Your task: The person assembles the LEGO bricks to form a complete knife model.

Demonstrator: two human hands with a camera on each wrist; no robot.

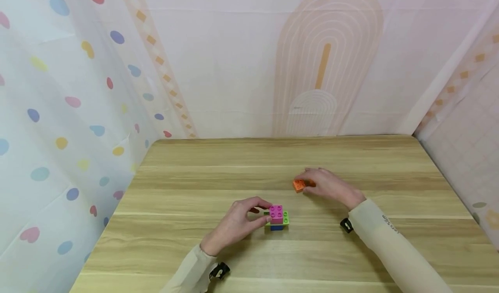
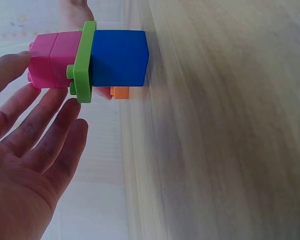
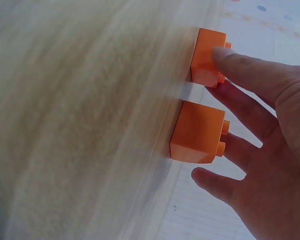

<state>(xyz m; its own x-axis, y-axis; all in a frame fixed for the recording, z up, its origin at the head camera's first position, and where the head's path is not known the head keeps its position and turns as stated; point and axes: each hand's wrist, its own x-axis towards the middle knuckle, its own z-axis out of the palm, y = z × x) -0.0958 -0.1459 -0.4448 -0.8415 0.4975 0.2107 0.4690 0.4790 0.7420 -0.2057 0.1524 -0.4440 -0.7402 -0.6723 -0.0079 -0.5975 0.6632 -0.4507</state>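
The left hand [image 1: 235, 224] pinched the upper pink brick [image 2: 43, 61]; the right hand [image 1: 330, 186] pinched an orange brick [image 3: 205, 62], half-hiding a second orange brick [image 3: 197, 131]; tabletop [image 1: 218, 172] stretched beyond the fingertips

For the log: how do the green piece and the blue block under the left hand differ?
The green piece is a thin plate; the blue block is much thicker.
The green piece is wider, overhanging the blue block.
The green piece sits directly on top of the blue block.
Both are below the pink bricks.

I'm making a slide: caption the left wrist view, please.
Left hand pinching the top pink block of a pink, green and blue stack.
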